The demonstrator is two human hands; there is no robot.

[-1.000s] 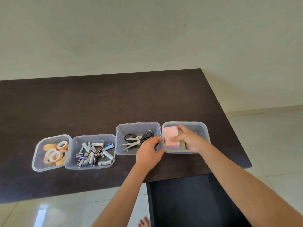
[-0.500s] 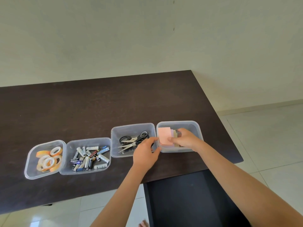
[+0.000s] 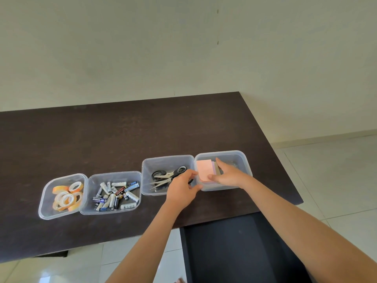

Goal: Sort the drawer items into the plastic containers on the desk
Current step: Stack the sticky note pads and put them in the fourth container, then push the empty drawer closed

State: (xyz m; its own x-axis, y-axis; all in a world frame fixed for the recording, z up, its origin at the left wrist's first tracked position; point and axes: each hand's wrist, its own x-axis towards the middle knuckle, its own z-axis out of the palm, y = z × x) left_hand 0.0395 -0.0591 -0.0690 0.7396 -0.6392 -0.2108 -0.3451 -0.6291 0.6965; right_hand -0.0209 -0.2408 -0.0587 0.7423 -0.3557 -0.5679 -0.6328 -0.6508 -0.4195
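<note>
Four clear plastic containers stand in a row near the front edge of the dark desk. The rightmost container holds a stack of sticky-note pads with a pink pad on top. My right hand is inside it, thumb and fingers curled round the pads. My left hand grips the left front corner of that container. The container to its left holds scissors. Further left are a container of batteries and one of tape rolls.
An open dark drawer sticks out below the desk's front edge, under my right forearm. White floor tiles lie to the right and below. A plain wall rises behind the desk.
My right hand has lowered the pink pad flatter into the rightmost container. My left hand stays at that container's corner. The camera has shifted a little.
</note>
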